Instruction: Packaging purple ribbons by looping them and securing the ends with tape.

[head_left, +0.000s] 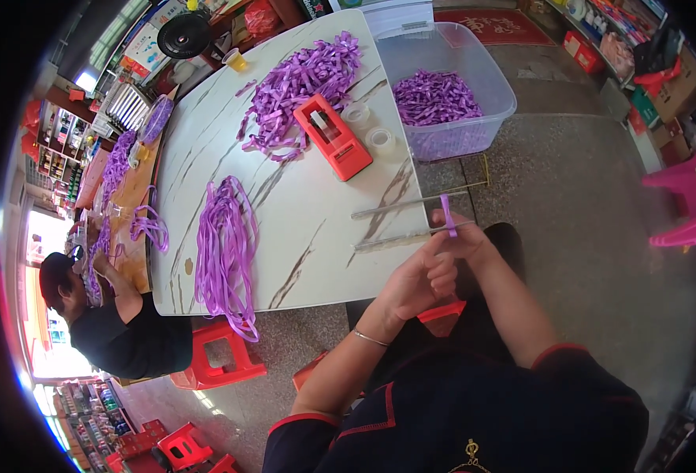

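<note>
At far left, a co-worker (131, 335) in black cap (55, 276) and dark top bends over a wooden desk (131, 264) with tangled purple ribbon (117, 169) along it. Next, red plastic stool (206, 363) on the floor, black fan (184, 35) up top. Marbled white desk (308, 236) fills the middle: long ribbon bundle (226, 244) near its lower left part, ends hanging over the near edge; small cup (235, 61) with yellow contents by the far edge; big heap of purple strips (300, 94); red tape dispenser (344, 150) lying just beside the heap; tape rolls (381, 140) by the dispenser. Two thin rods (387, 209) jut across the desk's right edge, roughly parallel. Left hand (423, 276): narrow, fingers curled, tips by the rods; grip unclear. Short ribbon piece (449, 214), purple, spans the rods near their right ends, between the hands. Right hand (466, 240): bent round the rod ends, right by the piece; fingers partly hidden, can't tell if gripping. Clear bin (493, 102) beyond, purple pieces (438, 98) inside. Far right, pink plastic chair (686, 197).
</note>
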### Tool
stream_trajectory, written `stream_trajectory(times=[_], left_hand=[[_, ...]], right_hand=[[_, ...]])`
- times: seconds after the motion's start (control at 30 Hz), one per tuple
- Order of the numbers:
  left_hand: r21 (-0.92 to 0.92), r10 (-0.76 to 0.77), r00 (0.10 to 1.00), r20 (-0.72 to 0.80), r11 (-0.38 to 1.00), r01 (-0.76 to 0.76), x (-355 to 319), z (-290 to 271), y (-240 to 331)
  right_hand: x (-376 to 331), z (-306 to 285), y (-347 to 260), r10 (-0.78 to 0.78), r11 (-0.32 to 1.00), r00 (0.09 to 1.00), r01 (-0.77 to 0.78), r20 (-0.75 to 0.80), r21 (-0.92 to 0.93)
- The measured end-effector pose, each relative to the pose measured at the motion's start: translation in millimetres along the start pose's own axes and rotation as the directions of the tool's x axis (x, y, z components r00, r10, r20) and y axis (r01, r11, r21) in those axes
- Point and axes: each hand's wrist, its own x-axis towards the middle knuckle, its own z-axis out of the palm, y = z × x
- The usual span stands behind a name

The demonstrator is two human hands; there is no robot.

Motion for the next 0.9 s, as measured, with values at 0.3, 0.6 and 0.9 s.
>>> stream_trajectory(times=[0.3, 0.6, 0.9], left_hand=[[0.002, 0.017, 0.999, -0.029, 1.0, -0.017, -1, 2, -1], [-0.02, -0.001, 1.0, -0.005, 1.0, 0.001, 1, -3, -1], [-0.009, 0.012, 1.0, -0.011, 1.0, -0.012, 0, -4, -1]], right_hand=[[-1, 19, 2, 0.011, 0.988, 0.993, -0.029, 0.12, 0.15], [-54, 68, -50, -0.653, 0.451, 0.693, 0.034, -0.304, -0.892], [-57, 120, -50, -0.719, -0.111, 0.691, -0.216, -0.071, -0.97]])
